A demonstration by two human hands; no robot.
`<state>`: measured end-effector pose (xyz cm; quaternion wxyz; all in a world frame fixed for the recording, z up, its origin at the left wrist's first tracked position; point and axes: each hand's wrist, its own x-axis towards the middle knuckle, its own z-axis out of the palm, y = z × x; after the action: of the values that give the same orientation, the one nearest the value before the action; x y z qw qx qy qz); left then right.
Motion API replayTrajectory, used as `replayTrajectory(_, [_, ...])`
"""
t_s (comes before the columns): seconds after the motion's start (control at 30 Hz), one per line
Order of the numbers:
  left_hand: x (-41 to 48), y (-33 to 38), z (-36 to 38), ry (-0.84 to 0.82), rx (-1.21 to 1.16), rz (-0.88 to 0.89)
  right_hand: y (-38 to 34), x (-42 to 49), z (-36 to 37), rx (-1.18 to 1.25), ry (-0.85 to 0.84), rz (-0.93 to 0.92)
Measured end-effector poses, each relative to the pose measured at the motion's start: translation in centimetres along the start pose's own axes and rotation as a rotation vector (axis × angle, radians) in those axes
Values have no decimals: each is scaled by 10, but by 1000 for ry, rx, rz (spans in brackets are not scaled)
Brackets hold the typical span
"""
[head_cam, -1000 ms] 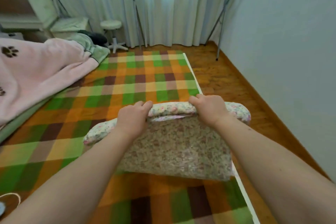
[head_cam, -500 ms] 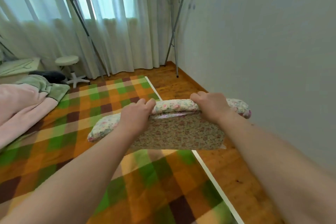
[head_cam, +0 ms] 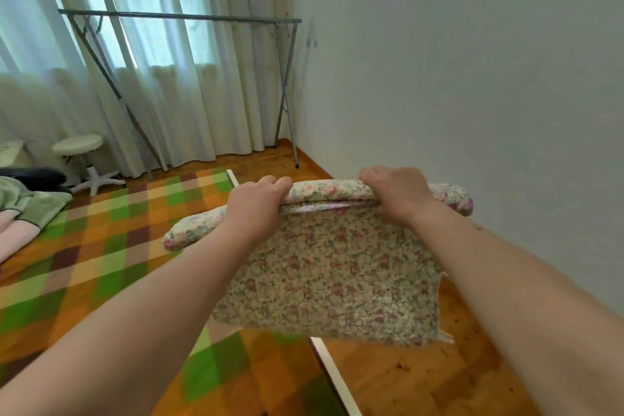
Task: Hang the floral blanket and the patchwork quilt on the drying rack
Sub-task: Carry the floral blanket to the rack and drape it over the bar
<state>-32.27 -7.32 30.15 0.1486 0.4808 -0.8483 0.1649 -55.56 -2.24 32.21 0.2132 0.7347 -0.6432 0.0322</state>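
Observation:
I hold the folded floral blanket (head_cam: 331,273) in the air in front of me, its lower part hanging down. My left hand (head_cam: 256,209) grips its rolled top edge on the left, my right hand (head_cam: 395,196) grips it on the right. The grey metal drying rack (head_cam: 179,15) stands bare ahead by the curtains, its right legs near the wall. The patchwork quilt (head_cam: 101,253), checked in green, orange and brown, lies flat on the bed below and left of the blanket.
A white stool (head_cam: 79,145) stands left of the rack by the sheer curtains (head_cam: 189,84). A pale wall (head_cam: 456,78) runs along the right. Wooden floor (head_cam: 422,378) lies between bed edge and wall. Green and pink bedding (head_cam: 23,209) is piled at far left.
The blanket has been lifted off the quilt and carried up and toward the right. My view has risen, and the full rack is now in sight.

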Motion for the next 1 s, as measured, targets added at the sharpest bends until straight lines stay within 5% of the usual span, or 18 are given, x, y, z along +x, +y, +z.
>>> replayTrajectory(0.43, [93,136,-1,42,-28,0,162,-23,11,-91,50,8])
replayTrajectory(1.0, [262,114,60,69,70,-154,254,156,83,-62,131,-117])
